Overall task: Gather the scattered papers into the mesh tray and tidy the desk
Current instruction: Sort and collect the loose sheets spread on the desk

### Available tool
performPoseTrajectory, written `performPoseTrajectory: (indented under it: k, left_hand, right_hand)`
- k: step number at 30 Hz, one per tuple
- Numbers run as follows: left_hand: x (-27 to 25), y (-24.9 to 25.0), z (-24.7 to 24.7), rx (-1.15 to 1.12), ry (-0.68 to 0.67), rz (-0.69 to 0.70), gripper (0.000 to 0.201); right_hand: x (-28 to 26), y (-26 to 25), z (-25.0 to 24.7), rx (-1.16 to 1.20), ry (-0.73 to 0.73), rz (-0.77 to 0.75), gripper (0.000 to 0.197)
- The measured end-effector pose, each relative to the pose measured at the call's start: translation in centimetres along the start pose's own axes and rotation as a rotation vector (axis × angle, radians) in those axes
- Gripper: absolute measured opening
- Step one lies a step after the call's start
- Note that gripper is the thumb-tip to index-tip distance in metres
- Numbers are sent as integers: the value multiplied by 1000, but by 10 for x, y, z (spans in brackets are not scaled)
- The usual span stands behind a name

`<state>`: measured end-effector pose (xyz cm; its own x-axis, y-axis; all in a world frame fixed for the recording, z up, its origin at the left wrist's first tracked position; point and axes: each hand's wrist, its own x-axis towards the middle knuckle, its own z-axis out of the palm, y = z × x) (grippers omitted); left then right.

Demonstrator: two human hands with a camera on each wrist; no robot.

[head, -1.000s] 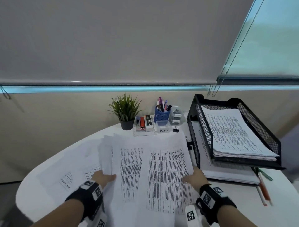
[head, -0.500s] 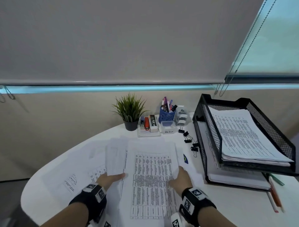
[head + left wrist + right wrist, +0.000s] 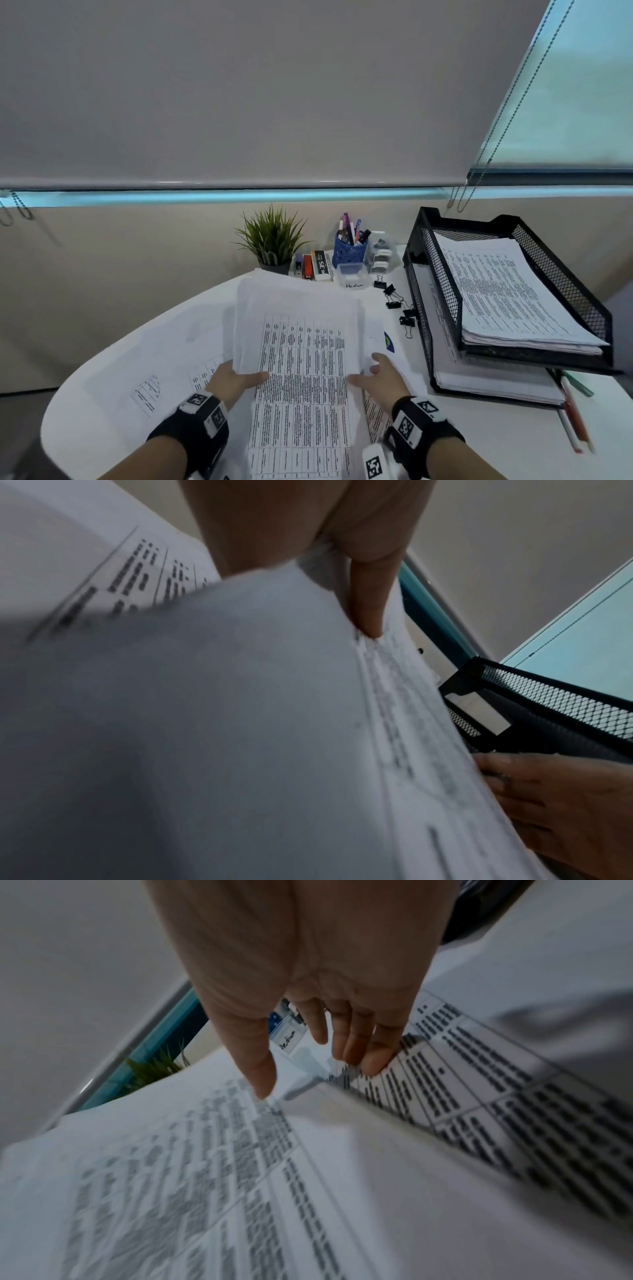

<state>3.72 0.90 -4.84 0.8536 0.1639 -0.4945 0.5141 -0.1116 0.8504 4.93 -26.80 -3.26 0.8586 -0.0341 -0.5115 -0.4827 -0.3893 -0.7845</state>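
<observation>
White printed papers (image 3: 301, 346), bunched unevenly, pinched by left hand (image 3: 230, 378); right hand (image 3: 378, 377) spread flat

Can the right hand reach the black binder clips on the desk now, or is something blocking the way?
Probably yes: the right hand is open, and bare desk separates it from the binder clips.

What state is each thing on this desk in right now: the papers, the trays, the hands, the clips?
Paper stack: gathered, left edge lifted off the desk.
Left hand: grips the stack's left edge.
Right hand: fingers straight, on the papers at the stack's right edge.
Upper mesh tray: holds papers.
Lower tray: holds papers.
Binder clips: loose on the desk.
Pen cup: upright, holding pens.
</observation>
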Motion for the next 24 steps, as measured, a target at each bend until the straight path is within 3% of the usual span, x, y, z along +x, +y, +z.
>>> performPoseTrajectory:
  k: [2, 3, 6, 7, 10, 14, 16, 18, 20, 24]
  left_hand:
    - [-12, 14, -3, -83, -53, 55, 31]
    - [-15, 20, -5, -117, -87, 75, 40]
    - [-23, 43, -6, -158, -178, 144, 83]
    - [-26, 52, -5, -182, -194, 183, 89]
    - [-39, 87, -7, -264, -191, 326, 90]
    - [-45, 121, -10, -331, -166, 427, 82]
    - [-46, 126, -12, -326, -151, 437, 82]
    - [-49, 124, -11, -302, -156, 444, 82]
    - [-50, 119, -9, -281, -161, 429, 83]
    - [-49, 111, -3, -292, -118, 413, 86]
  right_hand:
    - [-5, -7, -8, 122, -70, -43, 97]
    - [-7, -11, -11, 182, -138, -52, 95]
    - [-21, -33, -16, 358, -263, -105, 36]
    - [-25, -42, -19, 395, -246, -142, 33]
    - [-36, -71, -28, 457, -135, -312, 69]
    - [-36, -92, -30, 488, 14, -419, 97]
    - [-40, -97, -29, 425, 44, -458, 91]
    - [-45, -97, -28, 390, 31, -478, 51]
    - [-48, -95, -25, 403, -6, -480, 38]
    - [-46, -92, -12, 489, 56, -420, 85]
